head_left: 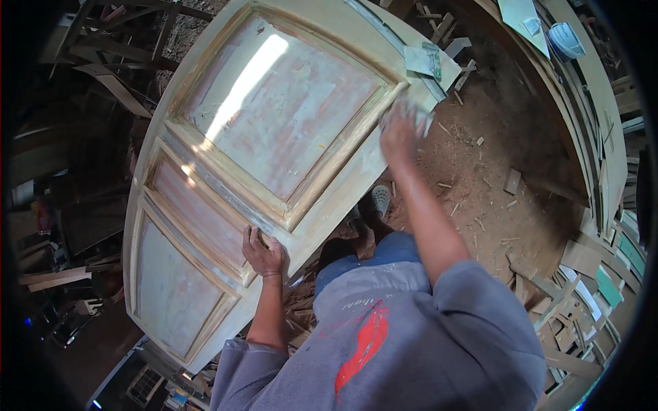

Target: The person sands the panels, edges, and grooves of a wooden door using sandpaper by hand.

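Dirt floor (473, 164); panelled door (274, 123) under half-open, empty left hand (264, 253); right hand (401, 130) blurred, grip unclear.

Wood scraps (512, 181) litter the brown floor (500, 156) beside a curved board (602, 85) bearing what looks like a pale tub (565, 42).

Around you spread a brown dirt floor (493, 212), littered with wood scraps (513, 181). On your right, long curved boards (606, 103) bore a white-and-blue tub (566, 42), and nearer you lay a heap of offcuts (558, 303) with green pieces (608, 288) among them. Your left sat in deep shadow, its dark shapes probably timber frames (166, 31).
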### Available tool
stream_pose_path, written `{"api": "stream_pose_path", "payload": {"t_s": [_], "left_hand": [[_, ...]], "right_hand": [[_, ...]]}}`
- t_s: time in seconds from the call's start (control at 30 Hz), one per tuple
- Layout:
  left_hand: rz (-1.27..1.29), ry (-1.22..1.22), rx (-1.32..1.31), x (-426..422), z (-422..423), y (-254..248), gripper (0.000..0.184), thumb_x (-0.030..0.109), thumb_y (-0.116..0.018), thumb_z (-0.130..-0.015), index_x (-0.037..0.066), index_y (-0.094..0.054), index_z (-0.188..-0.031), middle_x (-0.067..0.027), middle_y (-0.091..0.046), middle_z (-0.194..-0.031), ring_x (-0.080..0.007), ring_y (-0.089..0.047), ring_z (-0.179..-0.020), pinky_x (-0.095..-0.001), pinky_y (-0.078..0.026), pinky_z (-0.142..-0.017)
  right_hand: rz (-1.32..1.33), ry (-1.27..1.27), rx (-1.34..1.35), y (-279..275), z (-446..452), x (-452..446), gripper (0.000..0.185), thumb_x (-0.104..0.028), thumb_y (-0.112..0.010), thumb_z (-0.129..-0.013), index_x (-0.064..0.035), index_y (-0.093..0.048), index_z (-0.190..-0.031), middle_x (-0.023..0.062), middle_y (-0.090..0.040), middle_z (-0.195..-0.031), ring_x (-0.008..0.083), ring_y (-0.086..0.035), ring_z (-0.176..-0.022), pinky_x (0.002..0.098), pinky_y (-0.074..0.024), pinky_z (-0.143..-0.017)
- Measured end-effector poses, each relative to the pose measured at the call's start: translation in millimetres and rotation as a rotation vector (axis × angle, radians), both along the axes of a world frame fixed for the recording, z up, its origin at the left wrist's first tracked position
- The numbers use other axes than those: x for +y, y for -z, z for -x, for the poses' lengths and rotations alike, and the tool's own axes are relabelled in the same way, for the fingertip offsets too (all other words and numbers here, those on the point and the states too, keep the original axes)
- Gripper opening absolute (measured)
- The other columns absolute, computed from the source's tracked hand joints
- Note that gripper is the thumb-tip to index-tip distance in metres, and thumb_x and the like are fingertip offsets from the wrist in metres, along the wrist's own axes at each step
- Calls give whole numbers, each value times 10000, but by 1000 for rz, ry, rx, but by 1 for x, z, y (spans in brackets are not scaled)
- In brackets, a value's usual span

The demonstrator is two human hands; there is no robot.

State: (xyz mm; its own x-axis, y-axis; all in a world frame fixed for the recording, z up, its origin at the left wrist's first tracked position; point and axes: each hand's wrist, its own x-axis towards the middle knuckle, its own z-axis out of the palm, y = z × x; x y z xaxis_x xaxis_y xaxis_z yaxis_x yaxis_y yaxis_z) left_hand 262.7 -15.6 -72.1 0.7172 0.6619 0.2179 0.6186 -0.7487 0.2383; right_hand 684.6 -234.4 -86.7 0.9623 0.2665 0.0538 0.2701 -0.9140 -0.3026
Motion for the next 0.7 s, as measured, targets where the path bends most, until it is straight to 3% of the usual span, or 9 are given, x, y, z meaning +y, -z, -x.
{"api": "stream_pose_path", "payload": {"t_s": [0.07, 0.27, 0.43, 0.7], "left_hand": [[10, -4, 4, -3, 4, -1, 618, 274, -729, -878, 79, -588, -1447, -207, -555, -1575, -415, -558, -1385, -526, -426, -1165], [9, -15, -8, -4, 4, 1, 623, 276, -722, -877, 78, -585, -1451, -206, -555, -1575, -410, -547, -1402, -525, -422, -1173], [28, -10, -4, -1, 3, 1, 603, 291, -705, -902, 74, -588, -1452, -225, -551, -1583, -424, -544, -1419, -537, -416, -1181], [28, -19, -8, 1, 2, 3, 599, 290, -703, -902, 75, -591, -1449, -226, -567, -1568, -424, -554, -1405, -536, -418, -1175]], "right_hand": [[-17, 115, 21, -1, -48, 1, 623, -382, -506, -1130, -26, -480, -1641, 181, -448, -1723, 380, -315, -1648, 646, -116, -1334], [39, -15, -62, 11, 24, -3, 619, -410, -449, -1149, -29, -481, -1636, 156, -459, -1721, 385, -324, -1642, 673, -165, -1315], [57, 109, 95, -9, -54, -4, 598, -387, -435, -1157, -36, -475, -1640, 145, -415, -1752, 370, -296, -1656, 670, -171, -1313], [-3, -8, 18, 5, -22, -10, 598, -376, -458, -1147, -42, -480, -1642, 172, -417, -1747, 360, -299, -1658, 650, -157, -1322]]}}
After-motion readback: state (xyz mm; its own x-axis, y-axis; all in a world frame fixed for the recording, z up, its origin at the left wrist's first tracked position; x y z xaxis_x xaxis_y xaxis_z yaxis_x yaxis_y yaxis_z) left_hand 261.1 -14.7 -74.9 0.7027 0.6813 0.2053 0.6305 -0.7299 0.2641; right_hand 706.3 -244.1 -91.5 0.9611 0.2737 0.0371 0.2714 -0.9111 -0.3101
